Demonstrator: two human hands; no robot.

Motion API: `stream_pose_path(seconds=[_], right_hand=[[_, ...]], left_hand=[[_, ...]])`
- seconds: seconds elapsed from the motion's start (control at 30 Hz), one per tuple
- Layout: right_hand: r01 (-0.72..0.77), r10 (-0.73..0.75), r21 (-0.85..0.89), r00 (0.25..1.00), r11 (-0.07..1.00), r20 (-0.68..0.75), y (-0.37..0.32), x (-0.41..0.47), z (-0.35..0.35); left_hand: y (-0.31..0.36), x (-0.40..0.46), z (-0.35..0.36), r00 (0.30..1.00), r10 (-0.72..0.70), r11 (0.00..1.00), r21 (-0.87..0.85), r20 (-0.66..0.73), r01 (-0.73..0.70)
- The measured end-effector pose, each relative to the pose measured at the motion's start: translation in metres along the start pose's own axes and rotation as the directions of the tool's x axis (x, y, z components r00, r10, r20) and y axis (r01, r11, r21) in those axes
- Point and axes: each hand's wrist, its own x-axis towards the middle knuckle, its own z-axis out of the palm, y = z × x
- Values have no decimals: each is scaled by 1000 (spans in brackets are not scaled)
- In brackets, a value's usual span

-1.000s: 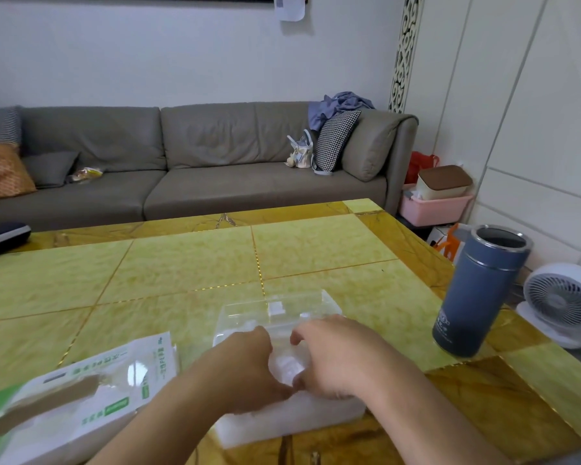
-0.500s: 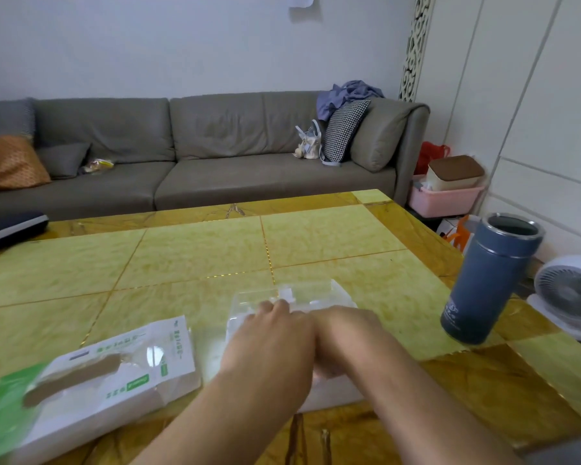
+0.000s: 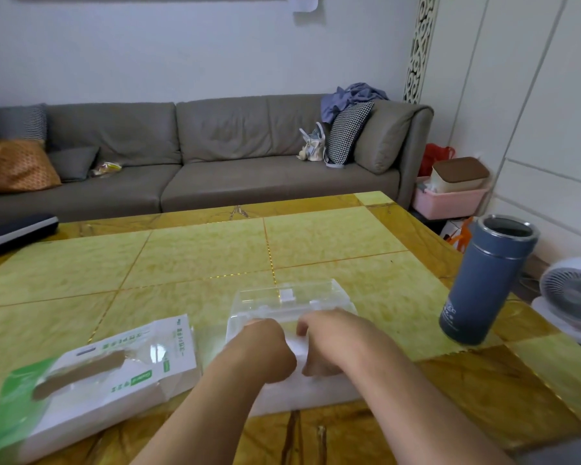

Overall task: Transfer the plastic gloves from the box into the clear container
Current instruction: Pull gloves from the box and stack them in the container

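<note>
The clear container (image 3: 319, 396) sits on the table right in front of me, its clear lid (image 3: 284, 298) tipped open at the far side. A white stack of plastic gloves (image 3: 298, 348) lies inside it and shows between my hands. My left hand (image 3: 264, 352) is curled like a fist on the stack's left part, and my right hand (image 3: 329, 344) is curled on its right part; the fingertips of both are hidden. The white and green glove box (image 3: 114, 374) lies flat to the left of the container, its torn slot facing up.
A tall blue flask (image 3: 483, 280) stands open-topped near the table's right edge. A dark flat case (image 3: 14, 229) rests at the far left. The yellow tiled table (image 3: 215, 256) stretches ahead toward a grey sofa (image 3: 215, 156). A white fan (image 3: 574, 293) stands on the floor at right.
Half a second ago my left hand lay stretched over the right, reaching the container's far rim. It has drawn back, and both hands now sit curled side by side on the gloves.
</note>
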Motion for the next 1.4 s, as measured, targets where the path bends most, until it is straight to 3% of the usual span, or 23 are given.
stream_pose_path(seconds=[0.13, 0.23, 0.33, 0.4, 0.53, 0.87, 1.1, 1.23, 1.4], right_hand=[[-2, 2, 24, 1000, 1000, -2, 1, 2, 4], [0, 0, -10, 1000, 1000, -8, 1, 10, 6], [4, -3, -43, 1000, 999, 29, 0, 13, 5], [21, -21, -41, 1000, 999, 7, -1, 12, 6], [18, -21, -37, 997, 999, -75, 2, 10, 12], [17, -17, 5, 1000, 1000, -25, 2, 5, 7], [-25, 26, 87, 1000, 996, -13, 1, 5, 8], [-39, 39, 98, 999, 994, -1, -1, 2, 10], [-39, 38, 47, 999, 998, 38, -4, 4, 7]], left_hand=[[-5, -13, 3, 996, 3, 997, -71, -87, -9], [-8, -38, 6, 968, 15, 1000, -9, -251, -18], [0, -55, 4, 928, 127, 991, 81, -351, -105], [5, -50, 7, 945, 135, 988, 107, -298, -108], [4, -29, 8, 982, 10, 991, 133, -189, 15], [0, -1, 11, 996, -79, 995, -68, -44, 76], [6, -3, 0, 998, -52, 998, -38, 41, 54], [2, -18, 0, 999, -4, 999, -51, -40, 2], [1, -45, 6, 950, 105, 991, 113, -294, -75]])
